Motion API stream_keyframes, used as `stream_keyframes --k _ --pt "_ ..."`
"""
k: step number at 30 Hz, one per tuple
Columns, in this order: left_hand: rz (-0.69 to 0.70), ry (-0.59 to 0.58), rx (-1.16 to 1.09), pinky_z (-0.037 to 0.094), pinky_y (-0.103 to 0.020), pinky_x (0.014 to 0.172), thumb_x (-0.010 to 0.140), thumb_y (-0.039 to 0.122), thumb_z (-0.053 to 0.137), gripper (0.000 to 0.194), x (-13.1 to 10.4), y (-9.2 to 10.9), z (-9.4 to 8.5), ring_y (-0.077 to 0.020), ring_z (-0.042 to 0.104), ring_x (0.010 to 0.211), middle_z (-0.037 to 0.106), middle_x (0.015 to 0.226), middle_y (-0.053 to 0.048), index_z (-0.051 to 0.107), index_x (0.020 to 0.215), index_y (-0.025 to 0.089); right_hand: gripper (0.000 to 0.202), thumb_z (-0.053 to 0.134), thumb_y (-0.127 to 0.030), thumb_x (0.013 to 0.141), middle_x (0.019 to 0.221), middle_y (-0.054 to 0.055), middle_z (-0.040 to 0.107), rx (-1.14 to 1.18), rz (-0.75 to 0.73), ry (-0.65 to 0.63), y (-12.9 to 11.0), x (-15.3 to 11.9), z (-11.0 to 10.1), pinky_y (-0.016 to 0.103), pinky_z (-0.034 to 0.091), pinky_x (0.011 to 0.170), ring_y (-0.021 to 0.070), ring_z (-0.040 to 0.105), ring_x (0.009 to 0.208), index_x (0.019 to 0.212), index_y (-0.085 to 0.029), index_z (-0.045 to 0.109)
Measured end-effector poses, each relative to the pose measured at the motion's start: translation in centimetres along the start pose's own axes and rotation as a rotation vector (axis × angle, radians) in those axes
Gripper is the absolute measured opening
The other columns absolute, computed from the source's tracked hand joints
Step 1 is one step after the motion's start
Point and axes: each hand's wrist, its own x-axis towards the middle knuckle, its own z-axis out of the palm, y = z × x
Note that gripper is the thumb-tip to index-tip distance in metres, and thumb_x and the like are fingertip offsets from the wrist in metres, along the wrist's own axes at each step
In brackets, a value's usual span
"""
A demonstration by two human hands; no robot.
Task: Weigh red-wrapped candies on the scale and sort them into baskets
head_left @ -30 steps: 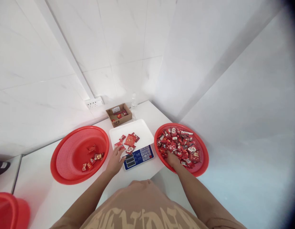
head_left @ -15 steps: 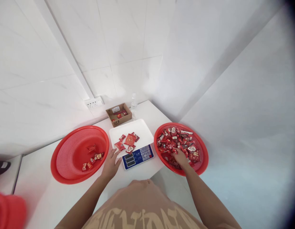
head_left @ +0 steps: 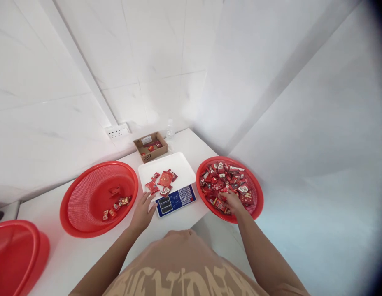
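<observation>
My left hand (head_left: 142, 213) rests with fingers spread at the front left edge of the scale's white tray (head_left: 185, 170); it holds nothing. On that tray lie several red candy packets (head_left: 165, 178). The blue keypad panel of the scale (head_left: 176, 200) faces me. Inside the right red basket (head_left: 259, 209), my right hand (head_left: 233, 201) reaches down over a heap of red-wrapped candies (head_left: 220, 174). Its fingers look apart and touch the wrappers, the tips partly lost among them.
Left of the scale stands another red mesh basket (head_left: 70, 218) with a few wrapped candies. A cardboard box (head_left: 154, 155) with red packets and a clear bottle (head_left: 170, 130) sit behind. Part of a red container (head_left: 39, 255) shows at lower left. Walls close off the back and right.
My right hand has loosened from a red packet and its fingers have spread over the heap. My left hand stays by the tray. The view has shifted slightly, showing more of the lower-left container.
</observation>
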Motion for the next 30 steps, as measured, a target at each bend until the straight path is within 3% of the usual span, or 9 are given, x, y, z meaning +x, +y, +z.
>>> stream_keyframes --k 2,5,9,12,18,22,24,27,30 --pt "-0.009 -0.002 0.006 0.037 -0.048 0.103 0.087 0.037 0.044 0.036 -0.1 -0.2 0.1 -0.0269 0.041 0.127 0.053 0.131 -0.009 0.056 0.117 0.022 0.051 0.058 -0.026 0.071 0.097 0.006 0.069 -0.065 0.031 -0.013 0.1 0.0 0.3 0.029 0.054 0.068 0.0184 0.067 0.085 0.122 -0.022 0.052" --pt "0.000 -0.003 0.014 0.038 -0.048 0.103 0.087 0.037 0.044 0.036 -0.2 -0.4 0.2 -0.0269 0.040 0.128 0.053 0.131 -0.010 0.056 0.117 0.021 0.039 0.056 -0.027 0.073 0.107 0.008 0.067 -0.311 -0.107 -0.053 0.3 0.0 1.5 0.032 0.051 0.078 0.0200 0.063 0.095 0.111 -0.020 0.061" --pt "0.024 0.005 0.015 0.037 -0.048 0.103 0.086 0.039 0.044 0.037 0.0 -0.8 0.4 -0.0274 0.041 0.127 0.052 0.131 -0.010 0.057 0.115 0.021 0.022 0.055 -0.022 0.073 0.096 0.006 0.070 -0.507 -0.236 -0.196 0.6 -0.1 3.7 0.030 0.047 0.084 0.0178 0.063 0.091 0.090 -0.018 0.069" --pt "0.022 0.008 0.011 0.037 -0.048 0.103 0.086 0.041 0.043 0.037 0.0 -1.0 0.5 -0.0271 0.040 0.128 0.052 0.132 -0.009 0.057 0.116 0.023 0.012 0.060 -0.020 0.070 0.087 0.003 0.071 -0.542 -0.233 -0.203 0.8 0.0 4.5 0.028 0.046 0.083 0.0172 0.063 0.085 0.078 -0.018 0.069" --pt "-0.001 0.008 0.015 0.037 -0.048 0.103 0.086 0.040 0.044 0.037 -0.5 -1.1 0.3 -0.0267 0.041 0.127 0.052 0.131 -0.009 0.057 0.115 0.023 0.029 0.043 -0.030 0.084 0.101 0.011 0.066 -0.592 -0.203 -0.001 -0.2 -0.2 3.2 0.034 0.042 0.090 0.0218 0.060 0.098 0.102 -0.016 0.062" --pt "-0.006 -0.011 0.025 0.037 -0.048 0.103 0.087 0.038 0.043 0.037 -0.6 -1.0 0.1 -0.0269 0.042 0.127 0.052 0.131 -0.010 0.057 0.116 0.021 0.040 0.039 -0.040 0.085 0.111 0.013 0.061 -0.388 -0.266 0.168 -3.0 -1.7 3.8 0.036 0.043 0.090 0.0237 0.056 0.104 0.114 -0.016 0.052" --pt "-0.004 -0.024 0.028 0.037 -0.047 0.103 0.087 0.038 0.043 0.037 -0.4 -0.9 0.3 -0.0269 0.041 0.127 0.051 0.131 -0.011 0.056 0.117 0.021 0.039 0.045 -0.043 0.082 0.107 0.009 0.062 -0.227 -0.327 0.073 -5.0 -2.9 5.6 0.033 0.047 0.084 0.0213 0.058 0.097 0.111 -0.018 0.052" --pt "0.014 -0.051 0.023 0.036 -0.047 0.104 0.087 0.037 0.043 0.037 0.0 -0.6 0.6 -0.0269 0.039 0.129 0.050 0.133 -0.010 0.055 0.119 0.021 0.033 0.049 -0.038 0.079 0.102 0.007 0.062 -0.035 -0.271 -0.254 -7.9 -4.8 10.0 0.030 0.052 0.069 0.0174 0.061 0.080 0.106 -0.019 0.053" --pt "0.036 -0.089 0.030 0.035 -0.048 0.105 0.087 0.036 0.043 0.040 0.6 -0.3 0.9 -0.0273 0.035 0.131 0.047 0.135 -0.011 0.051 0.123 0.021 0.038 0.048 -0.034 0.081 0.112 0.010 0.059 0.080 -0.208 -0.505 -9.8 -5.8 14.2 0.030 0.053 0.071 0.0161 0.062 0.085 0.115 -0.018 0.049"
